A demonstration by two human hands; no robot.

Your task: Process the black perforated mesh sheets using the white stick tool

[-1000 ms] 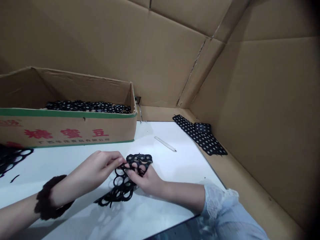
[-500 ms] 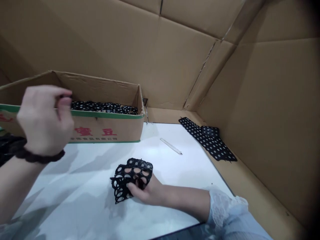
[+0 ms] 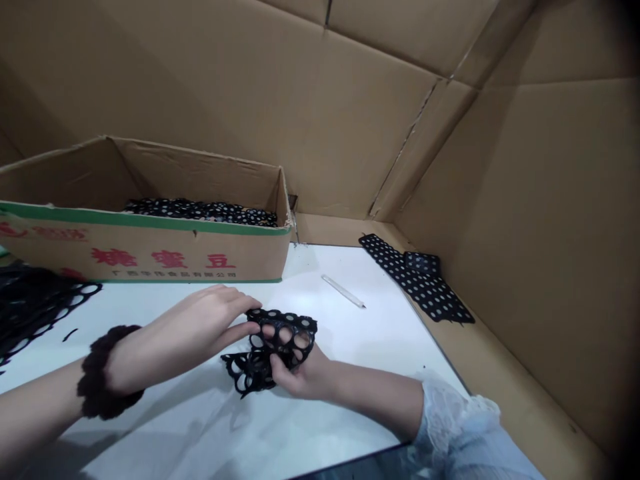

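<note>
A floppy black sheet full of round cut-outs is bunched up above the white table. My right hand grips it from beneath, fingers curled through the holes. My left hand, with a dark scrunchie on the wrist, reaches in from the left and pinches the sheet's upper left edge with its fingertips.
An open cardboard box with red lettering holds more dotted black pieces behind my hands. More black cut-out sheets lie at the left edge. A white pen and a dotted black strip lie to the right. Cardboard walls enclose the table.
My left hand, raised near the box half a second ago, has come back down and taken hold of the sheet's edge. My right hand kept its grip throughout.
</note>
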